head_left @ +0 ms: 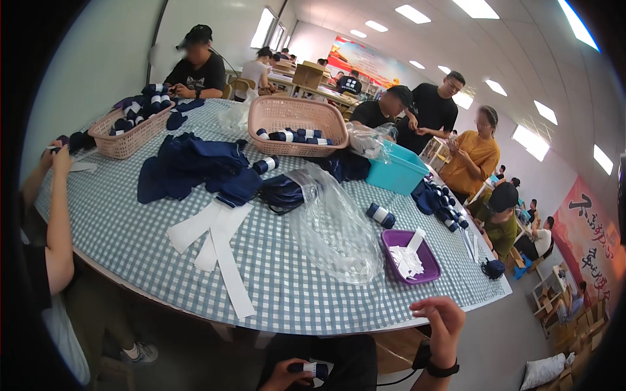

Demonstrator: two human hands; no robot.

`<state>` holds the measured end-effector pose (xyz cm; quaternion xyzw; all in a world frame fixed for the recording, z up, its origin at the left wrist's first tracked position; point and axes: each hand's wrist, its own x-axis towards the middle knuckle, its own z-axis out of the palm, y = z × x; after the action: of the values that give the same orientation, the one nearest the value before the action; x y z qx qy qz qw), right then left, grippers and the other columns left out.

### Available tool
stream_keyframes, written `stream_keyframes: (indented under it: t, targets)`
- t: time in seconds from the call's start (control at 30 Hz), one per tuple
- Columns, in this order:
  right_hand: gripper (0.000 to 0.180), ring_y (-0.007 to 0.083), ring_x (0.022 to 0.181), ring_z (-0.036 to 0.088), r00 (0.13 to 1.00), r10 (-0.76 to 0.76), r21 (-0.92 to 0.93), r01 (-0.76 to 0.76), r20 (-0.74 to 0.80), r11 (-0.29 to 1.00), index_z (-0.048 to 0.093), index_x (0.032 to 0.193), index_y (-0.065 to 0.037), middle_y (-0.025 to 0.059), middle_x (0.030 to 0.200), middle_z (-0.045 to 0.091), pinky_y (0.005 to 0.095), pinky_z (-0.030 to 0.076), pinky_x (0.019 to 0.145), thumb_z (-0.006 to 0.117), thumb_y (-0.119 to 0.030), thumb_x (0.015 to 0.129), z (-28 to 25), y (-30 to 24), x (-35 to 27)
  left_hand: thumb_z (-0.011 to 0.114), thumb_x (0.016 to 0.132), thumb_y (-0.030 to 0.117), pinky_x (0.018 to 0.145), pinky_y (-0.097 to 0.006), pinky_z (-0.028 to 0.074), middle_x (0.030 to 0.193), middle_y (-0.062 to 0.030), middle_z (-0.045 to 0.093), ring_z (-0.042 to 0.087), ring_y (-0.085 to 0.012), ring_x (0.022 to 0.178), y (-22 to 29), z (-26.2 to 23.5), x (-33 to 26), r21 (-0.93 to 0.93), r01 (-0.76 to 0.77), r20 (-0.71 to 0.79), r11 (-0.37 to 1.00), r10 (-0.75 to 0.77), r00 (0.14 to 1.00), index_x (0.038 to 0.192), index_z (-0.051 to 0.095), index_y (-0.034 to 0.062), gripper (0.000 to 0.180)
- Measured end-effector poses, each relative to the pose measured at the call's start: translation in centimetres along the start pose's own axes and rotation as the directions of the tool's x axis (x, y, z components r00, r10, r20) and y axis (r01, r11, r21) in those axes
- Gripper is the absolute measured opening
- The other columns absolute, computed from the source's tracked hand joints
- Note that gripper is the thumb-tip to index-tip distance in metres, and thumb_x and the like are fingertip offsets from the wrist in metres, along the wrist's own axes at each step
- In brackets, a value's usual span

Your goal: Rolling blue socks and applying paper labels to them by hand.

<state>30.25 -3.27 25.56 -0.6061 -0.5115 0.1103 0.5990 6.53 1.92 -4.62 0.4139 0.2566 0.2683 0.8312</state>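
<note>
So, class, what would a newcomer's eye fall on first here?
Probably the large pink basket and turquoise bin, toward the back of the checked tablecloth. At right, nearer, sits a purple tray of white pieces. At the bottom, the left hand grips a navy roll.

Bright glare from ceiling panels, fisheye distortion at dark edges.

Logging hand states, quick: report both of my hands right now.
Left hand: closed, holding a navy roll with a white band.
Right hand: open, fingers loosely bent, nothing visibly held.
</note>
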Motion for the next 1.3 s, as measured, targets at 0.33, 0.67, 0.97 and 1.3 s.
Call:
stream_keyframes:
  t: [0.33,0.67,0.97,1.3]
  targets:
    - [0.024,0.0327,0.12,0.055,0.99,-0.142,-0.648,0.115,0.011,0.753,0.064,0.114,0.001,0.0208,0.127,0.059,0.0391,0.044,0.101,0.058,-0.007,0.093,-1.7,8.9,9.6,0.072,0.084,0.002,0.069,-0.034,0.063,0.102,-0.018,0.067,0.071,-0.0255,0.089,-2.0,-2.8,0.2,-0.206,0.073,-0.052,0.976,-0.086,0.995,0.119,0.058,-0.0063,0.039]
    - [0.019,0.0251,0.103,0.063,0.986,-0.167,-0.267,0.154,-0.025,0.951,0.069,0.105,0.004,0.0164,0.12,0.064,0.0327,0.048,0.09,0.059,-0.004,0.091,0.4,6.7,4.3,0.072,0.084,-0.002,0.074,-0.036,0.064,0.109,-0.0221,0.064,0.07,-0.0294,0.094,-3.2,-4.1,0.5,-0.234,0.116,-0.047,0.965,-0.13,0.99,0.12,0.057,-0.0087,0.039]
    - [0.018,0.0154,0.068,0.065,0.814,0.243,-0.059,-0.251,0.528,0.966,0.069,0.105,0.005,0.0096,0.082,0.07,0.0268,0.052,0.065,0.063,-0.008,0.094,7.3,4.2,-13.7,0.073,0.086,0.006,0.072,-0.032,0.063,0.111,-0.0137,0.064,0.067,-0.0218,0.098,-2.2,-3.0,1.0,-0.142,0.121,0.073,0.983,-0.111,0.991,0.121,0.061,-0.0016,0.038]
    - [0.028,0.0187,0.098,0.063,0.818,0.479,-0.08,-0.481,0.318,0.873,0.062,0.118,0.004,0.0129,0.109,0.067,0.0328,0.051,0.087,0.066,-0.009,0.093,7.8,16.5,-16.6,0.073,0.087,0.007,0.07,-0.03,0.062,0.111,-0.0137,0.065,0.068,-0.0205,0.096,-2.6,-1.7,0.9,-0.095,0.094,-0.012,0.991,-0.095,0.995,0.122,0.06,-0.0005,0.038]
